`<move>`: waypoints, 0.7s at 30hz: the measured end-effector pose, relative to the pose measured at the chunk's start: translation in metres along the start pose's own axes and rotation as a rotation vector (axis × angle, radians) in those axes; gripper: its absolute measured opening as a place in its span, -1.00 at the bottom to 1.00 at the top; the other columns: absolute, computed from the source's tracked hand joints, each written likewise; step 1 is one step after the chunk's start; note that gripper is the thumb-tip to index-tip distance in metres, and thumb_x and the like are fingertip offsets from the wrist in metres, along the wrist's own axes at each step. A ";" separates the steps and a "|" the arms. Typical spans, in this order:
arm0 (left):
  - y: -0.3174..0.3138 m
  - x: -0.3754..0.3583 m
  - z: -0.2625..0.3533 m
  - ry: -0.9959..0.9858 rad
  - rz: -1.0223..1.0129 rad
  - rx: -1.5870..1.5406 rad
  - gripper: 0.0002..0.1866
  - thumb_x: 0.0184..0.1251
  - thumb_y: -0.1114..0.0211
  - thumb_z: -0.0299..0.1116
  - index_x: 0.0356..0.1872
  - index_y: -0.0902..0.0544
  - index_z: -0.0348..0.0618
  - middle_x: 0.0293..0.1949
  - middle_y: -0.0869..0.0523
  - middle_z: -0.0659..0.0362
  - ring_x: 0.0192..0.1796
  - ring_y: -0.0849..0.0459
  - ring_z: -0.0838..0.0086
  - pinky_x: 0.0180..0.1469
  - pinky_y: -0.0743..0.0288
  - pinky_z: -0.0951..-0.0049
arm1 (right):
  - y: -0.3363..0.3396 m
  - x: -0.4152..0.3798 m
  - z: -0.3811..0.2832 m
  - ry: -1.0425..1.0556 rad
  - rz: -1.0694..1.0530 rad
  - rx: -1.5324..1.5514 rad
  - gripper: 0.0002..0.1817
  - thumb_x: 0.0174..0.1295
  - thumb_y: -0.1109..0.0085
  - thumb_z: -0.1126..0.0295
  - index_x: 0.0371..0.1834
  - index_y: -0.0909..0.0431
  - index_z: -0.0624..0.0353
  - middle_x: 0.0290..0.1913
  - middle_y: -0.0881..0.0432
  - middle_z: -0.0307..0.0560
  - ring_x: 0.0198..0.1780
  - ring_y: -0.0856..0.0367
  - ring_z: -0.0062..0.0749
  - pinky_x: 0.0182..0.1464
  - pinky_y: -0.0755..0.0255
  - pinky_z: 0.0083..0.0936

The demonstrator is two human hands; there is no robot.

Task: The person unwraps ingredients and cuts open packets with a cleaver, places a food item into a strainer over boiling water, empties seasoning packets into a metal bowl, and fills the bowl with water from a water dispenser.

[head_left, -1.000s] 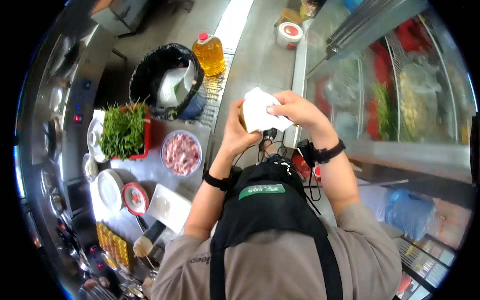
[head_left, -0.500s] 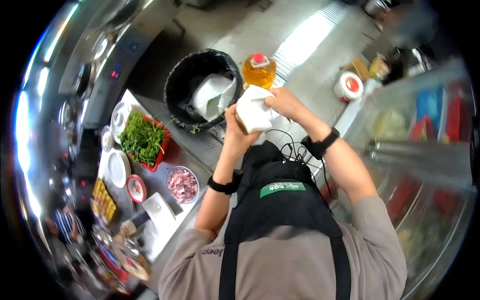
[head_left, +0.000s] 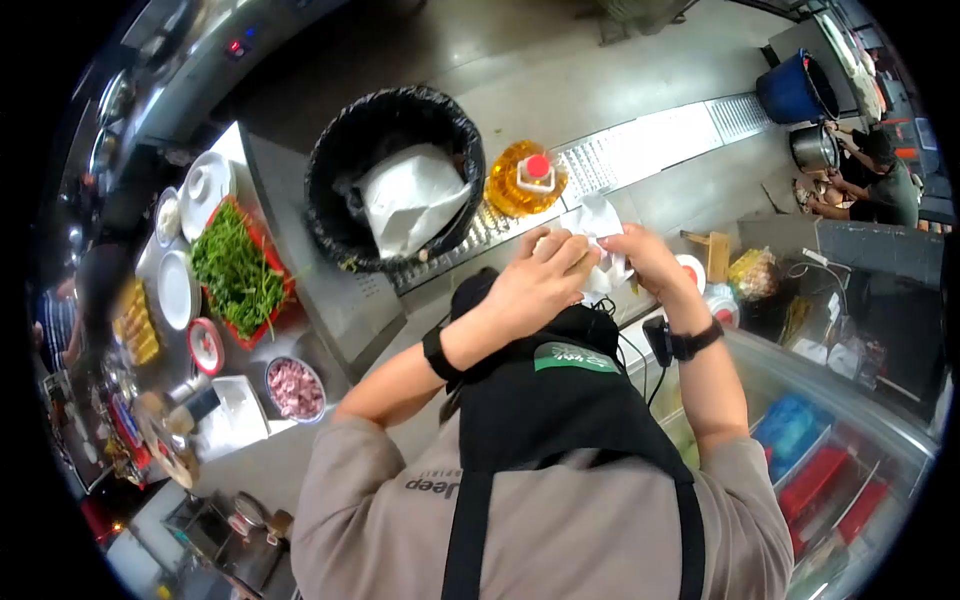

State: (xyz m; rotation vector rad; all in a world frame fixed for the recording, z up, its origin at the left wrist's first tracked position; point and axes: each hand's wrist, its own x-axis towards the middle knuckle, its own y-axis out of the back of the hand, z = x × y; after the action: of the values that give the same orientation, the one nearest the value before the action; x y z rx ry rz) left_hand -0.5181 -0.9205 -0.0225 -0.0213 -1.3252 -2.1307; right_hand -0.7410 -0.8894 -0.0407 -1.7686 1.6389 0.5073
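Note:
My left hand is closed, its fingers curled over a crumpled piece of white paper. My right hand grips the paper's other side between thumb and fingers. Both hands are close together in front of my black apron. Just beyond them, a large bottle of yellow oil with a red cap stands on the floor. To its left is a bin lined with a black bag, with a crumpled white sheet inside.
On the left counter are a red basket of green leaves, a bowl of cut meat, white plates and a white tray. A glass-topped chiller stands at right. A person crouches by a pot far right.
My view has turned, bringing the far floor and another person into sight. My left hand has moved across to the right, over the paper, which now looks crumpled rather than block-shaped.

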 end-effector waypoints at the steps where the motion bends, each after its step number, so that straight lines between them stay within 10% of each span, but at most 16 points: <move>1: -0.006 0.023 -0.001 -0.002 0.004 0.056 -0.38 -0.14 -0.49 -0.30 0.08 -0.56 -0.13 0.05 -0.48 0.16 0.20 -0.43 0.27 0.25 -0.25 0.21 | 0.018 0.005 -0.007 -0.011 0.064 -0.187 -0.77 0.23 -0.09 0.32 -0.21 -0.60 0.25 -0.40 -0.62 -0.28 -0.42 -0.53 -0.61 -0.36 -0.42 -0.61; 7: -0.077 0.156 -0.025 -0.115 -0.099 0.074 -0.78 0.03 -0.31 -0.32 -0.29 -0.60 -0.17 -0.18 -0.52 0.19 0.05 -0.50 0.33 0.21 -0.30 0.31 | 0.124 0.030 -0.068 0.043 0.137 -0.456 -0.68 0.23 -0.04 0.25 -0.29 -0.61 0.34 -0.47 -0.61 -0.22 -0.44 -0.52 -0.56 -0.34 -0.43 -0.50; 9: -0.094 0.209 -0.033 -0.396 -0.045 0.012 -0.90 0.01 -0.20 -0.39 -0.46 -0.56 -0.19 -0.27 -0.53 0.18 -0.06 -0.52 0.39 0.20 -0.33 0.30 | 0.188 0.055 -0.086 0.169 0.324 -0.690 -0.70 0.20 -0.01 0.28 -0.33 -0.60 0.33 -0.52 -0.63 0.01 -0.45 -0.59 -0.30 -0.30 -0.46 -0.37; 10: -0.100 0.234 -0.037 -0.396 -0.127 -0.108 -0.90 0.05 -0.22 -0.41 -0.42 -0.54 -0.18 -0.34 -0.50 0.16 -0.11 -0.54 0.36 0.16 -0.32 0.25 | 0.229 0.071 -0.093 0.266 0.443 -0.810 -0.71 0.16 0.02 0.31 -0.36 -0.59 0.34 -0.47 -0.60 0.27 -0.40 -0.60 0.07 -0.25 -0.46 -0.19; 13: -0.136 0.307 -0.041 -0.221 -0.184 -0.017 -0.92 0.05 -0.20 -0.45 -0.41 -0.52 -0.18 -0.34 -0.50 0.17 -0.12 -0.53 0.34 0.17 -0.31 0.24 | 0.323 0.100 -0.122 0.413 0.408 -0.846 -0.69 0.14 0.05 0.29 -0.38 -0.57 0.35 -0.38 -0.59 0.35 -0.30 -0.56 0.27 -0.19 -0.43 -0.09; 17: -0.176 0.391 -0.044 0.025 -0.274 0.050 -0.88 0.05 -0.19 -0.50 -0.34 -0.51 -0.18 -0.30 -0.51 0.14 -0.11 -0.56 0.29 0.10 -0.37 0.25 | 0.405 0.123 -0.183 0.415 0.344 -0.860 -0.69 0.13 -0.02 0.28 -0.29 -0.57 0.35 -0.47 -0.58 0.18 -0.42 -0.55 -0.22 -0.26 -0.43 -0.34; 21: -0.177 0.445 -0.044 0.142 -0.051 0.016 -0.69 0.03 -0.21 -0.56 -0.13 -0.66 -0.13 -0.02 -0.60 0.08 -0.11 -0.60 0.28 -0.03 -0.44 0.28 | 0.429 0.125 -0.257 0.358 -0.070 -0.817 -0.64 0.13 -0.02 0.21 -0.37 -0.58 0.36 -0.42 -0.61 0.24 -0.33 -0.60 0.01 -0.23 -0.43 -0.20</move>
State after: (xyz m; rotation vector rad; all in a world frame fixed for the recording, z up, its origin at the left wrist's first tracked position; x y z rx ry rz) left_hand -0.9537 -1.1225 -0.0427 0.1689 -1.2726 -2.1213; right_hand -1.1830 -1.1544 -0.0333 -2.6191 1.7221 0.9686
